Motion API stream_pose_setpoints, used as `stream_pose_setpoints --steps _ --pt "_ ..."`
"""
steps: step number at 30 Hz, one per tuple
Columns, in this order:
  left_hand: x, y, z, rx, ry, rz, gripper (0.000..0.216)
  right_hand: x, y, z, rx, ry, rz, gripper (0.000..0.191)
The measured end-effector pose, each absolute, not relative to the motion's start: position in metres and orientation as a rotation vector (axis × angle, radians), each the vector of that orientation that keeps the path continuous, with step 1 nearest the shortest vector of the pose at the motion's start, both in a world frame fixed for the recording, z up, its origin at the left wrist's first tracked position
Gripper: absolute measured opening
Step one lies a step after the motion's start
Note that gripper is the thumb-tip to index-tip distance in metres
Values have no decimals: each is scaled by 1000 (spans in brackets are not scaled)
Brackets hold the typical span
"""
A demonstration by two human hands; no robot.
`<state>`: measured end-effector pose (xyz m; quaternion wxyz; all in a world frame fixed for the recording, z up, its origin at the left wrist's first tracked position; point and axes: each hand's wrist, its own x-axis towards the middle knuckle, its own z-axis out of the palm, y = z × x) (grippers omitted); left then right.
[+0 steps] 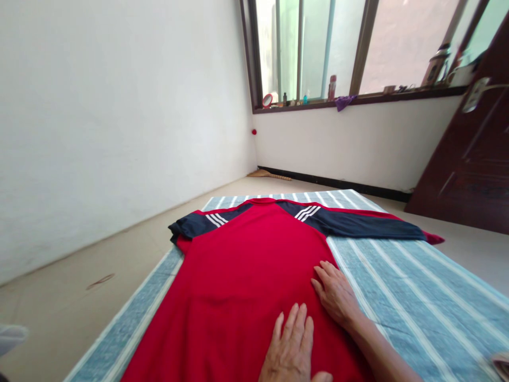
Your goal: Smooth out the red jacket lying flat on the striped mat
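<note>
A red shirt (246, 265) with navy sleeves and white shoulder stripes lies spread flat on a blue-and-white striped cloth (417, 286) on the floor. Its right sleeve (366, 225) stretches straight out; its left sleeve (194, 225) is bunched short. My left hand (292, 347) rests flat on the shirt's lower body, fingers stretched forward and holding nothing. My right hand (336, 292) lies flat just beyond it, near the shirt's right side edge, fingers extended and pointing left across the fabric.
A white wall (99, 132) runs along the left. A window sill (358, 98) at the back carries bottles and small items. A dark wooden door (473, 154) stands at right. Bare beige floor (79, 297) surrounds the cloth. A broom-like object (268, 173) lies by the far corner.
</note>
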<state>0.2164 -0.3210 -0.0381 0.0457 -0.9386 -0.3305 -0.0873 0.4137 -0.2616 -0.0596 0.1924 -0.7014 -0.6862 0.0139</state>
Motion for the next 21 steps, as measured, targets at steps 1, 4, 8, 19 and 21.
stream_pose_setpoints --steps 1,4,8,19,21 --pt "216 -321 -38 -2867 -1013 -269 66 414 -262 -60 -1971 -1925 39 39" --pt "217 -320 -42 -2866 -1017 -278 66 413 -262 -59 -1974 -1915 38 39" --pt "216 -319 -49 -2868 -1017 -289 66 413 -263 -57 -1962 -1914 44 39" --pt "215 -321 -44 -2863 -1027 -293 65 413 -262 -57 -1953 -1928 25 38" --pt "215 -320 -46 -2857 -1019 -305 66 413 -262 -58 -1949 -1927 20 37"
